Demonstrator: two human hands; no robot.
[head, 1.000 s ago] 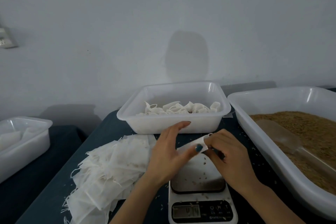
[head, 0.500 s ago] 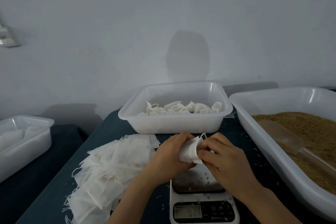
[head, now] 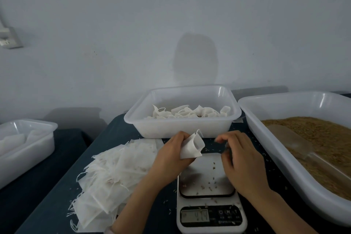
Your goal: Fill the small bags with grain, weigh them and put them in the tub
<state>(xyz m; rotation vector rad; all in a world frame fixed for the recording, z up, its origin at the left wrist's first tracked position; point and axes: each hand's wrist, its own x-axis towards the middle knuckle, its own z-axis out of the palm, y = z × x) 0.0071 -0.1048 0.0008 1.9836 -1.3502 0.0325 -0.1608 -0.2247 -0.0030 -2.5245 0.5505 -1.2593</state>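
scale display (head: pixel 194 215) roughly "414", buttons (head: pixel 228 211) "M", "T"

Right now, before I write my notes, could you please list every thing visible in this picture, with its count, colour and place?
small white mesh bag: one, white, in the left hand, above the scale.
pile of empty mesh bags: one pile, white, left of the scale.
middle plastic tub: one, white, behind the hands.
small bags: many, white, inside the middle tub.
large plastic tub: one, white, at the right.
grain: brown, in the large tub.
translucent scoop: one, lying on the grain.
third plastic tub: one, white, far left.
digital kitchen scale: one, white, front centre, with loose grains on top.
table covering: dark blue.
left hand: grips the bag.
right hand: fingers curled, apart from the bag.
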